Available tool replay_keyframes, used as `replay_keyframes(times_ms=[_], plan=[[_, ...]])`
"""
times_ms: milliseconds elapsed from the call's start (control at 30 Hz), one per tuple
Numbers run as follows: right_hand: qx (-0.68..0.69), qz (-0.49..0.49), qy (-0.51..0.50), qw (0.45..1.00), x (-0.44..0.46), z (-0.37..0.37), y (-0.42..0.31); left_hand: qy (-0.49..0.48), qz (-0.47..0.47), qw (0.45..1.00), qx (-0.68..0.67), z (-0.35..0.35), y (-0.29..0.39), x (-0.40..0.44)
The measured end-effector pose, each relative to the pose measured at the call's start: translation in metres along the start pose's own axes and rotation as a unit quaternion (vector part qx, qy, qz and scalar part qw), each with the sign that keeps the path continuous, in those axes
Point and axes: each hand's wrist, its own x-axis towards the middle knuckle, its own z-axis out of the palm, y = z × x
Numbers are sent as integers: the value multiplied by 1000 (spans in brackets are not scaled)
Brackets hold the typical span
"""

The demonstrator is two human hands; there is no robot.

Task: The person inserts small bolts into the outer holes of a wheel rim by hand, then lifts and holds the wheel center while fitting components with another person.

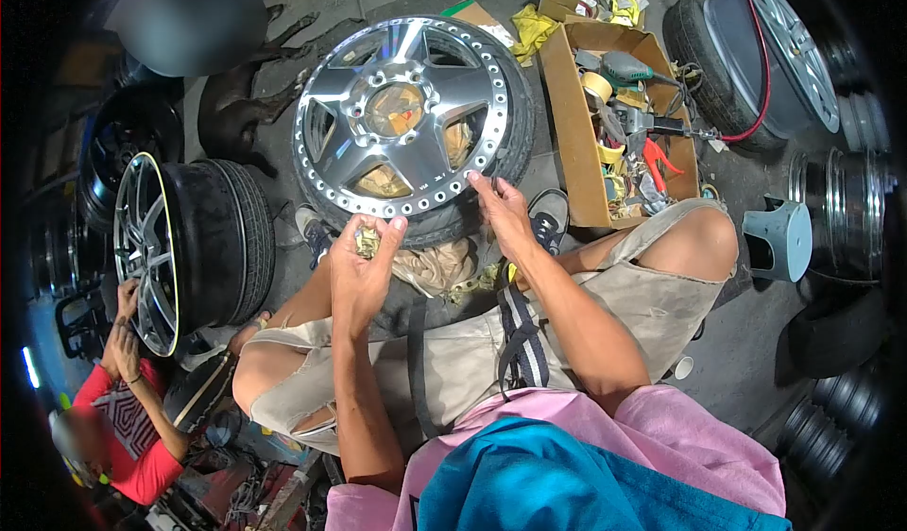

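A polished wheel rim (pixel 430 115) with broad spokes and a ring of small holes lies face up on a tire (pixel 518 120) in front of me. Crumpled yellowish tape (pixel 367 241) sits in the curled fingers of my left hand (pixel 359 271), whose thumb reaches to the rim's near edge. At the near right edge of the rim is my right hand (pixel 505 214), thumb and index finger closed together. Whatever may be between those fingertips is too small to make out. Crumpled brown paper (pixel 435 268) lies under the near side of the tire.
Right of the wheel stands a cardboard box (pixel 578 186) of tools, with a red hose (pixel 758 77) beyond. A blue stool (pixel 779 243) is farther right. At left, another person (pixel 142 427) touches an upright wheel (pixel 151 248). A dark animal (pixel 231 120), seemingly a dog, lies behind.
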Motion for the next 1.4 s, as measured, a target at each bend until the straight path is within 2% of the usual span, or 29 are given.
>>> replay_keyframes(times_ms=[267, 467, 533, 633, 867, 933, 1033, 1400], plan=[[52, -34, -28, 998, 11, -3, 14, 5, -11, 999, 43, -3, -4, -2], [-25, -60, 4, 998, 11, -4, 15, 5, 9, 996, 87, 2, 6, -5], [-21, -58, -6, 998, 9, -6, 16, -27, -34, 996, 81, 3, 7, -4], [30, -37, -38, 998, 5, -11, 15, -21, -45, 996, 79, 7, -7, -2], [41, -15, -19, 999, 6, -5, 10, -31, -42, 990, 129, 4, -12, -5], [45, -21, -20, 999, 10, -4, 13, -35, -82, 985, 150, 1, -3, -9], [41, -41, -13, 998, 13, -3, 17, -26, -56, 986, 152, 0, -11, -8], [48, -65, -25, 996, 6, -2, 16, -22, -53, 982, 181, 0, -2, -11]])
